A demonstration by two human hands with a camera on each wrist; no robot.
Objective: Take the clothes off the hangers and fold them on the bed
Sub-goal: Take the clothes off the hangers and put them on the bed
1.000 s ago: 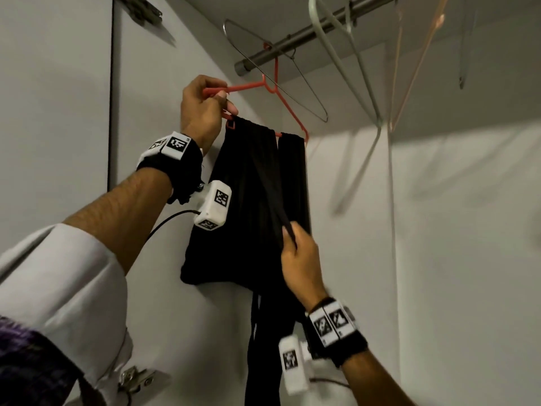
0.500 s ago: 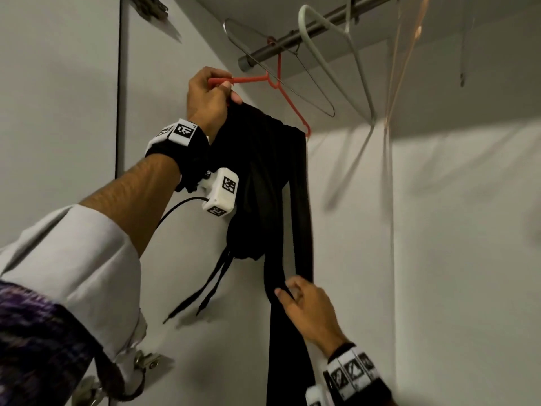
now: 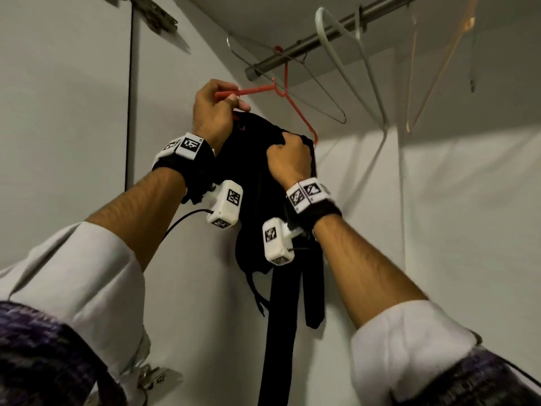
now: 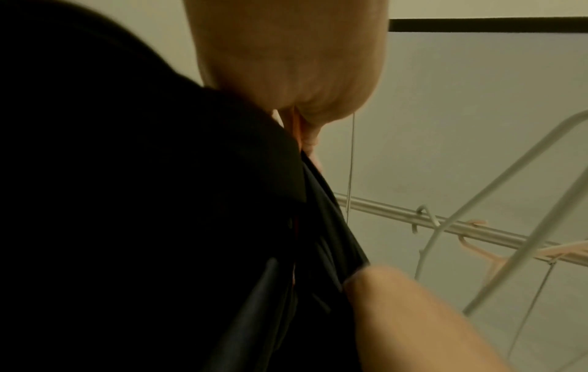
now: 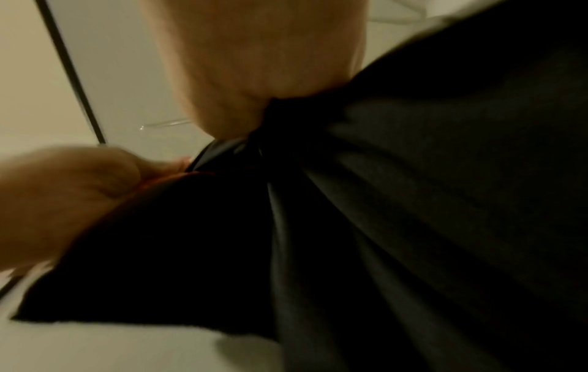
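A black garment with long straps hangs over the bar of a red hanger hooked on the closet rail. My left hand grips the left end of the red hanger, fingers curled round it. My right hand clutches a bunch of the black fabric at the top, just below the hanger bar. In the left wrist view the black garment fills the left side. In the right wrist view my right hand grips the dark cloth, with my left hand beside it.
Several bare hangers hang on the rail to the right: a wire one, a white one and a pale orange one. White closet walls close in behind, with a door edge and hinge at the left.
My right hand let go of the hanging strap low down and rose to grab the bunched fabric at the hanger. The left hand stayed on the hanger's end.
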